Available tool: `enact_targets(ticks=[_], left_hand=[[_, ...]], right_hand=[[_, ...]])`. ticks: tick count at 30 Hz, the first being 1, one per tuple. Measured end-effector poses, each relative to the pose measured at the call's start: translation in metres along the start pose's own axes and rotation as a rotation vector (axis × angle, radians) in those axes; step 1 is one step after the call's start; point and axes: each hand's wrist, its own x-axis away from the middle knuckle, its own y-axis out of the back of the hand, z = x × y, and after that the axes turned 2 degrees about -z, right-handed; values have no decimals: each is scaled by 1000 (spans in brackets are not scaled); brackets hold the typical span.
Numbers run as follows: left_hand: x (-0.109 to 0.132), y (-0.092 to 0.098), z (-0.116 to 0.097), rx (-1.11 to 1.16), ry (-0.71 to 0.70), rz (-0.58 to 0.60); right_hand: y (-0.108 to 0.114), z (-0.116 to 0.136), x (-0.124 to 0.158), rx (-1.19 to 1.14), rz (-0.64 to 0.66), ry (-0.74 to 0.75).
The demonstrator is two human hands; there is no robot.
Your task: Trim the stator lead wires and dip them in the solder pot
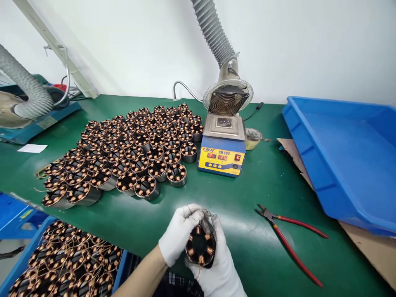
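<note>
Both my hands wear white gloves and hold one motor stator, a dark ring with copper coils, near the front edge of the green table. My left hand grips its left side and top, fingers curled. My right hand cups it from below and the right. A thin copper wire end hangs from the stator's underside.
Many stators stand in rows at left centre. A blue bin of stators sits at lower left. A yellow-blue solder pot with a fume hose stands behind. Red-handled cutters lie right; an empty blue tray further right.
</note>
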Motion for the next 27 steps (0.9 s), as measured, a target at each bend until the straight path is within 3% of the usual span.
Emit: enact_targets(ticks=[3,5,7,9,12,15,17,19,22,23,27], left_hand=[[-2,6,5,195,-14,-154],[-1,18,6,331,-99,-283],[1,31,4,315,-175,-368],[4,39,-1,105,-99,-299],[6,37,-11,-184,96,-65],[2,26,-26,-291,113,100],[-4,22,-36,-351,132,195],[-10,23,-45,-329,78,151],[-12,30,-49,-159,-131,-152],[-11,32,-47,-133,-143,-199],[2,29,-33,-153,93,-59]], right_hand=[[-1,-3,2,124,-81,61],[0,1,-1,228,-150,126],[2,6,-5,323,-180,214],[5,10,-10,380,-152,274],[8,12,-15,385,-139,282],[11,11,-16,380,-157,281],[16,10,-16,393,-84,295],[19,9,-15,395,-10,280],[20,3,-11,353,12,191],[19,1,-10,339,10,165],[18,-4,-9,325,11,161]])
